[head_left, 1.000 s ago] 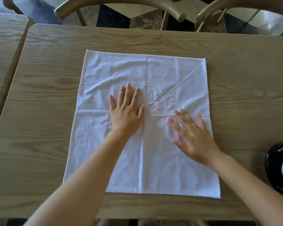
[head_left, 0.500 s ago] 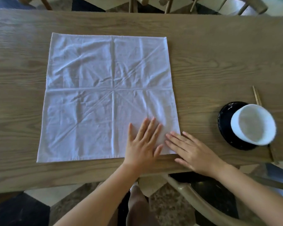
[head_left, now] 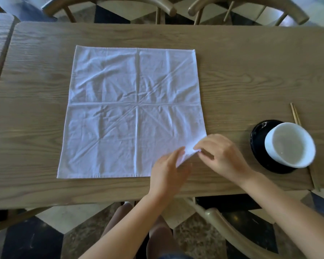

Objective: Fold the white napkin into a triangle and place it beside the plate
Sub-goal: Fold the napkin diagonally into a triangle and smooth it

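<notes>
Napkin [head_left: 135, 113] spread flat on surface [head_left: 251, 71]; near-right corner lifted, pinched by left hand [head_left: 168, 172] and right hand [head_left: 221, 156]. Plate [head_left: 258, 146] lies well right.

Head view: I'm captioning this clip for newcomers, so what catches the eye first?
The white napkin, spread open mid-table, with both hands pinching up its near right corner: left hand, right hand. To the right, a white bowl sits on a black plate.

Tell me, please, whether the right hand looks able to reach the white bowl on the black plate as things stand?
Probably yes: the right hand pinches the napkin corner, and only bare table separates it from the white bowl.
</notes>
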Demonstrator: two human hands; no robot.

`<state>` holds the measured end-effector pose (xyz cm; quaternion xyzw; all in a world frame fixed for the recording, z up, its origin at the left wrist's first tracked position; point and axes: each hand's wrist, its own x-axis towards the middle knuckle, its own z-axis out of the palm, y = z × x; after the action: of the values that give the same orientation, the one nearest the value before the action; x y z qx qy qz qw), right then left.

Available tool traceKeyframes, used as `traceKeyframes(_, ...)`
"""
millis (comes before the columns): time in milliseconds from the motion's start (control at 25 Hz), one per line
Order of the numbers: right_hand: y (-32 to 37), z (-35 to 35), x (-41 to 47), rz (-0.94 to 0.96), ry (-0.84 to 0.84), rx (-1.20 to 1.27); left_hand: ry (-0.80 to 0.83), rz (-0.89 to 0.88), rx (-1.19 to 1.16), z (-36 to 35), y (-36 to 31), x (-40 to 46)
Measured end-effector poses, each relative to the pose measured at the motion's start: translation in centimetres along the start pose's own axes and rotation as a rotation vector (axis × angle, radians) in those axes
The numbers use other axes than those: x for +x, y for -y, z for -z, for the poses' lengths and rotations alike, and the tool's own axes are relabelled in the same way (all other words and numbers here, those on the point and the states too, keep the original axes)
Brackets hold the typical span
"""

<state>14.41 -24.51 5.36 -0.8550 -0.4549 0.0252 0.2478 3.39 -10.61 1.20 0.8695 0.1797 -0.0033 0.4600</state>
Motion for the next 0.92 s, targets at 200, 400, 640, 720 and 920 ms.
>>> traceKeyframes(200,2.3,1.4,7.9,-0.135,-0.176,0.239,-0.362,0.141,-0.215,4.6,-2.5,3.0)
traceKeyframes(400,2.9,0.6,14.4,-0.315,-0.082,0.365,-0.554,0.187,-0.238,9.9,-1.7,6.5)
traceKeyframes(640,4.3,-3.2,25.8,-0.31,-0.043,0.389,-0.693,0.239,-0.207,16.8,2.4,13.3)
traceKeyframes(720,4.7,-5.0,29.6,-0.339,-0.04,0.416,-0.72,0.245,-0.173,19.2,3.9,15.7)
traceKeyframes(920,4.9,-9.9,37.8,-0.408,0.022,0.47,-0.717,0.339,-0.107,23.5,8.8,21.3)
